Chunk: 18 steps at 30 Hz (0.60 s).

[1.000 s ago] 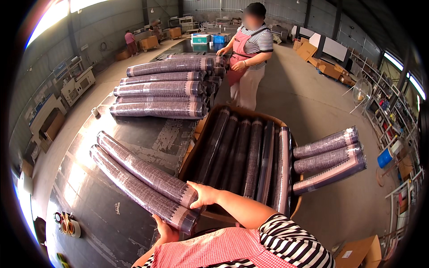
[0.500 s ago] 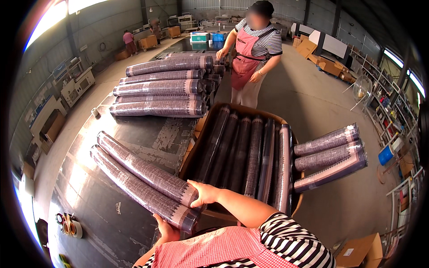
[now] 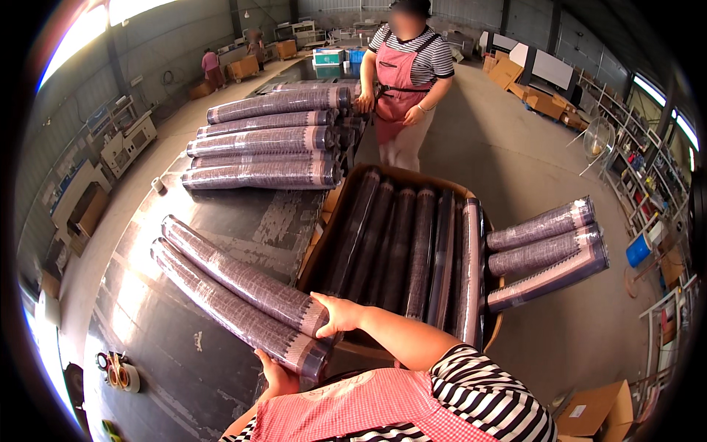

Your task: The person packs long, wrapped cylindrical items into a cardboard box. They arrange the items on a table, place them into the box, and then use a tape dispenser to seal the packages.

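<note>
Two rolled rugs in clear film, dark purple-grey with pale toothed end bands, lie side by side, slanting across the table. My right hand (image 3: 340, 315) grips the near end of the farther rug roll (image 3: 239, 276), thumb on top; some of its fingers are hidden. At the near end of the closer rug roll (image 3: 228, 309), my left hand (image 3: 279, 376) holds the underside and edge, its fingers partly covered by the roll. Right of them stands a large open carton (image 3: 303, 274) packed with upright, leaning rug rolls (image 3: 420, 247).
A stack of rug rolls (image 3: 258, 140) covers the far part of the dark table (image 3: 213, 353). A co-worker (image 3: 401, 81) stands beyond the carton, a hand near the stack. Several more rolls (image 3: 545, 254) jut out past the carton's right side. Tape rolls (image 3: 121, 374) lie at the left.
The co-worker has shifted slightly left and leans more toward the stack. My hands and the two rug rolls stay almost where they were; the view has shifted a little.
</note>
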Tool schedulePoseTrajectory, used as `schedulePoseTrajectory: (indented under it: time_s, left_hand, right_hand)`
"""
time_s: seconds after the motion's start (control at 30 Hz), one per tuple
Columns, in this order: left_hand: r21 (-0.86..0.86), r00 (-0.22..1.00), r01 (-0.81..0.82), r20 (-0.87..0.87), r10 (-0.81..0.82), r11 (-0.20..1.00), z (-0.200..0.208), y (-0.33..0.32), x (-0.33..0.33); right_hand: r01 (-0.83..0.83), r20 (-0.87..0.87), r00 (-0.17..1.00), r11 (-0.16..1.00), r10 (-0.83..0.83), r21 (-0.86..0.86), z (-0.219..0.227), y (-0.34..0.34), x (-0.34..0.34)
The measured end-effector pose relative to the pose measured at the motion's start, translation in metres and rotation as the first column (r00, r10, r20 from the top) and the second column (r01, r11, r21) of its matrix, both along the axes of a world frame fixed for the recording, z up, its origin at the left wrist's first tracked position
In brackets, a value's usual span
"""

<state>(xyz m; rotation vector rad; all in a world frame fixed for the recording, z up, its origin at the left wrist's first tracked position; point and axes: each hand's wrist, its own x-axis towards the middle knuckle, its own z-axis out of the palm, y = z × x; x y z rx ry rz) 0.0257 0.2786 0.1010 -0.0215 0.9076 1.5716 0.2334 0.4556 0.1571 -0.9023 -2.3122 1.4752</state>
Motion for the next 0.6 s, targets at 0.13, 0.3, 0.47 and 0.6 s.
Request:
schedulePoseTrajectory:
  time_s: [0.13,0.3,0.47,0.6]
  left_hand:
    - [-0.001,0.999,0.038,0.025,-0.038,0.999,-0.008,0.0,-0.004]
    - [0.111,0.995,0.096,-0.029,-0.094,0.989,-0.009,-0.008,-0.004]
    - [0.042,0.994,0.101,0.027,-0.102,0.994,-0.036,-0.004,-0.025]
    - [-0.048,0.991,0.088,-0.092,-0.093,0.995,0.005,-0.004,-0.007]
  right_hand:
    - [-0.006,0.038,0.999,1.0,0.007,-0.023,0.007,-0.001,0.001]
    - [-0.003,0.089,0.996,1.0,0.001,0.026,0.002,-0.001,-0.001]
    - [0.002,0.093,0.996,1.0,-0.001,-0.012,0.008,0.001,-0.002]
    - [0.016,0.079,0.997,1.0,-0.016,-0.01,0.01,-0.001,-0.001]
